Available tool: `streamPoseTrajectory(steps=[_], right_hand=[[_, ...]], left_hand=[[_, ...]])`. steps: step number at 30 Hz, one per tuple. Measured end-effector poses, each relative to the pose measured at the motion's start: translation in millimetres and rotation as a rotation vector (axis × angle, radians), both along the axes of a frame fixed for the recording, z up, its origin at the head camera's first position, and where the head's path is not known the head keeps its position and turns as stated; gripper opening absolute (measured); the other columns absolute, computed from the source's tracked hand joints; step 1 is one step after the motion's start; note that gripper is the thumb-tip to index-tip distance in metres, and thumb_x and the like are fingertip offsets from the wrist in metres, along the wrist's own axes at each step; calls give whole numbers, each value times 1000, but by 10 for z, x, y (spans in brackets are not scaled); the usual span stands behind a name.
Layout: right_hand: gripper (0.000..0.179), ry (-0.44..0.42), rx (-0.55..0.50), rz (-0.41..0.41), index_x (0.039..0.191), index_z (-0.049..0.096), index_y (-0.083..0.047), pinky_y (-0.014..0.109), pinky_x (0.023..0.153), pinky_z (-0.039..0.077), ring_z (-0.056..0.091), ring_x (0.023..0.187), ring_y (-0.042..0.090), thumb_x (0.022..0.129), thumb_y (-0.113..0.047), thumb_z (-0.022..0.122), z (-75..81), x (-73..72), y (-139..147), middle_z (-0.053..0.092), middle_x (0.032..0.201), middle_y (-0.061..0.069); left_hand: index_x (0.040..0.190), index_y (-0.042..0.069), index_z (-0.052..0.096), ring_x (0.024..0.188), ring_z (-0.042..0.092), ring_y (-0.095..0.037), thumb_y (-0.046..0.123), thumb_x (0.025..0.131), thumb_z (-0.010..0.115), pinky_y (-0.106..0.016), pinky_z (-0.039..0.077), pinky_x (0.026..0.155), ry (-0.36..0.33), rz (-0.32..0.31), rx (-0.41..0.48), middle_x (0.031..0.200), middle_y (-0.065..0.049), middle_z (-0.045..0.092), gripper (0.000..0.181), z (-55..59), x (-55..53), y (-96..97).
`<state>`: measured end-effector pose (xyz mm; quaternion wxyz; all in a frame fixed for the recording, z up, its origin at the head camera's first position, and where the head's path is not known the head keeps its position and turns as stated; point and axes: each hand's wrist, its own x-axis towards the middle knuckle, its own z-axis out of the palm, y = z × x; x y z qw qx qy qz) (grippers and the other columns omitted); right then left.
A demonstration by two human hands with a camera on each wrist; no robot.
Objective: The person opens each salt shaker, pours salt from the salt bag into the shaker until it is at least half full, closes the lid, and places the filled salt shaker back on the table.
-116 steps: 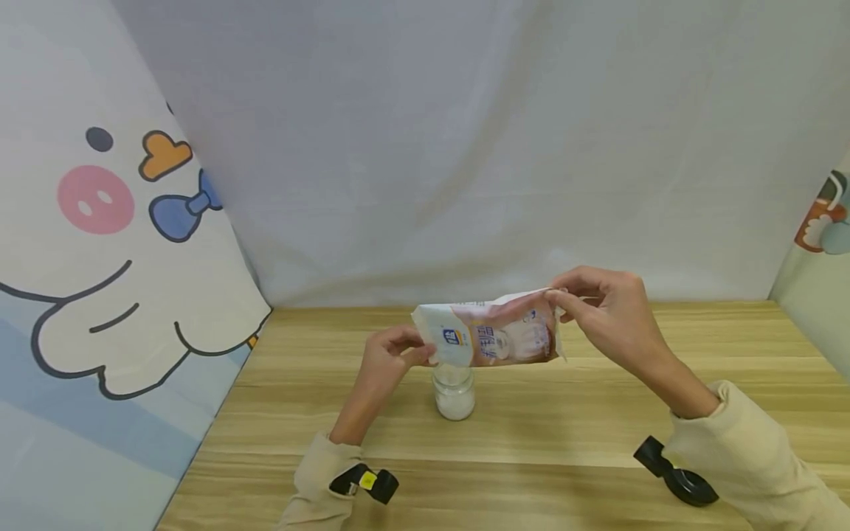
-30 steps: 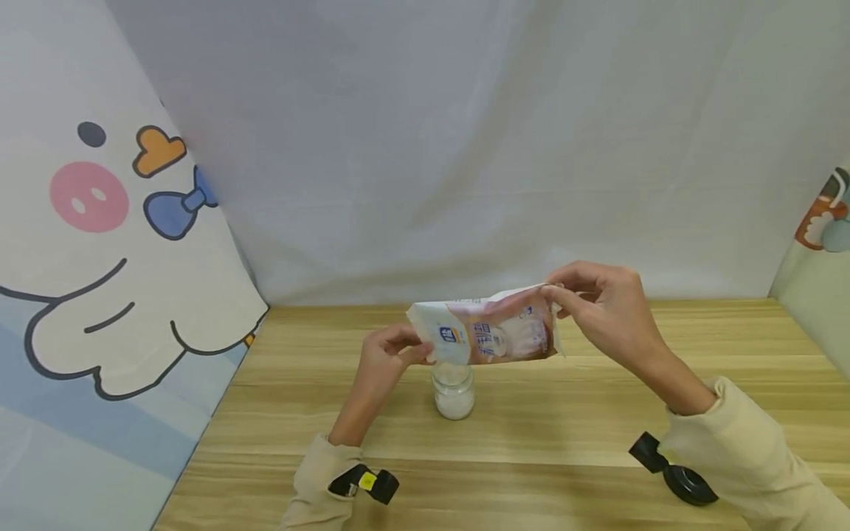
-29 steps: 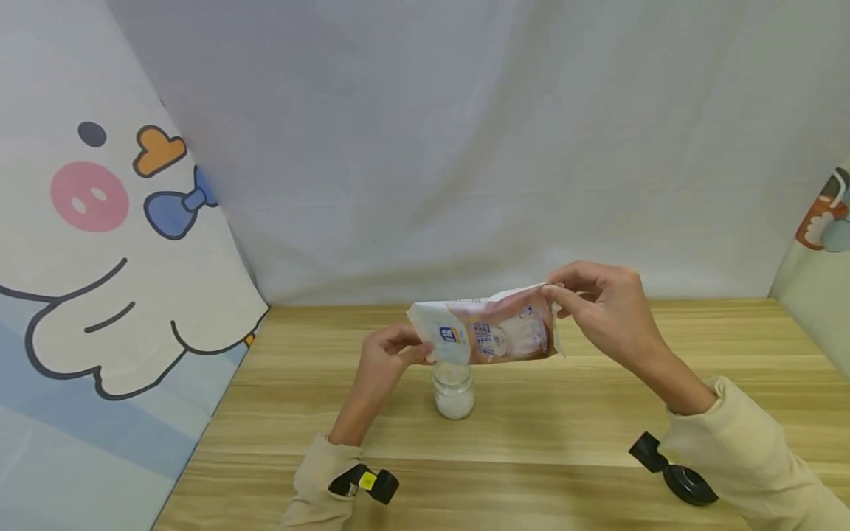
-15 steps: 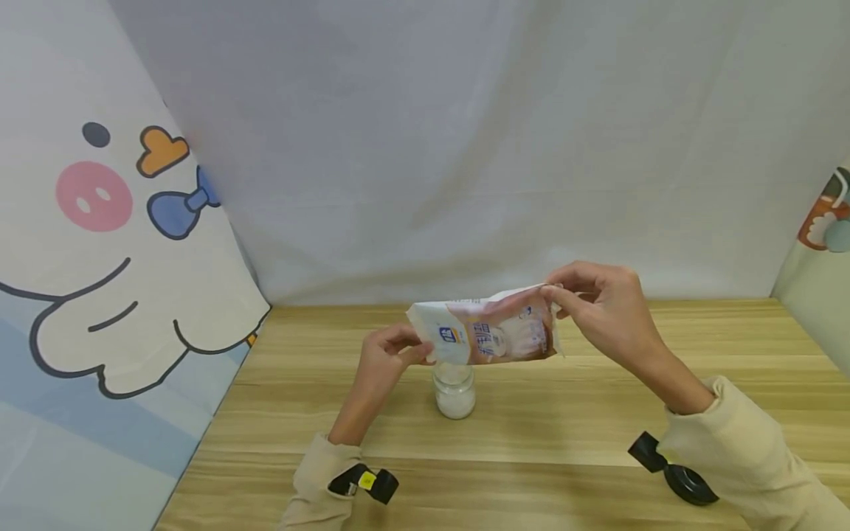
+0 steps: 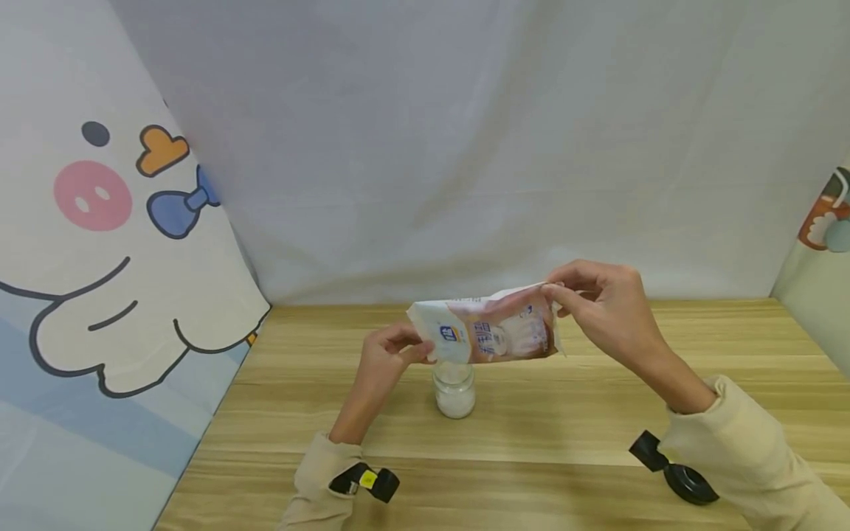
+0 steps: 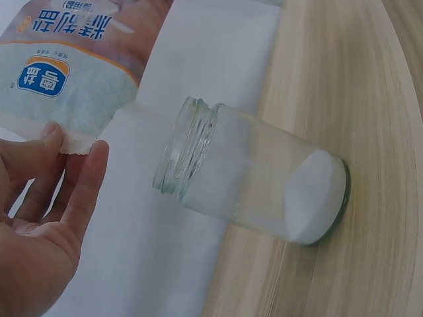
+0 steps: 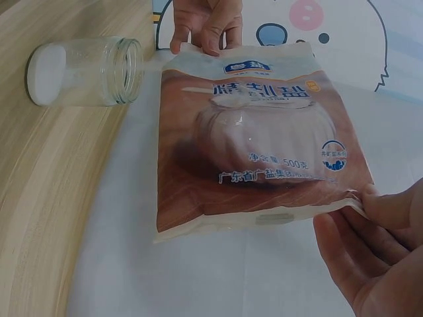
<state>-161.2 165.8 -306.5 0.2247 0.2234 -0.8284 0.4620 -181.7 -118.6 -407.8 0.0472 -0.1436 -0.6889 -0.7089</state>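
A printed bag of salt (image 5: 494, 332) is held tilted above the table between both hands. My left hand (image 5: 392, 361) pinches its light-blue end between thumb and fingers. The right hand (image 5: 600, 310) pinches a corner of the brown end, which sits higher. Under the bag's left end stands an upright glass jar (image 5: 454, 394) without a lid. In the left wrist view, white salt (image 6: 314, 198) covers the bottom of the jar, and a faint white stream runs from the bag's corner to the jar's mouth. The bag hides part of the jar's rim in the head view.
The wooden table (image 5: 564, 472) reaches back to a pale grey cloth (image 5: 425, 147). A panel with a cartoon bird (image 5: 93, 195) stands at the left, another printed panel (image 5: 826, 221) at the right. Black wrist cameras sit on both sleeves.
Since the earliest frame the bag and right hand have risen slightly and shifted a little left, making the bag tilt more. Over the last second both hands stay almost still.
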Motion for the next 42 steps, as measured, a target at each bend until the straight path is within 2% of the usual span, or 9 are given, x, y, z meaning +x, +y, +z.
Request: streamPoseTrajectory(steps=[6, 13, 33, 42], right_hand=[[5, 7, -3, 4, 90, 71, -4, 19, 57, 56, 65, 61, 11, 88, -5, 67, 3, -7, 2, 70, 82, 8], [5, 11, -7, 7, 89, 71, -4, 20, 57, 56, 65, 61, 12, 87, -5, 67, 1, -5, 4, 70, 81, 7], [5, 10, -4, 1, 90, 72, -4, 19, 58, 56, 65, 61, 12, 88, -6, 67, 5, -4, -2, 70, 82, 8], [5, 18, -5, -2, 89, 72, -5, 20, 57, 56, 64, 61, 11, 87, -6, 68, 2, -12, -6, 70, 80, 7]], left_hand=[[89, -10, 64, 79, 63, -19, -8, 81, 68, -36, 60, 70, -4, 7, -1, 87, -17, 63, 9, 7, -2, 7], [89, -10, 64, 79, 63, -18, -9, 80, 68, -37, 60, 70, -8, 5, 1, 88, -21, 62, 10, 6, -8, 12], [89, -11, 64, 79, 63, -18, -9, 80, 69, -36, 60, 70, -1, 5, 22, 88, -22, 62, 10, -5, -10, 8], [89, -11, 64, 81, 63, -19, -8, 80, 68, -37, 60, 71, -14, 9, 14, 88, -18, 63, 10, 1, -3, 10]])
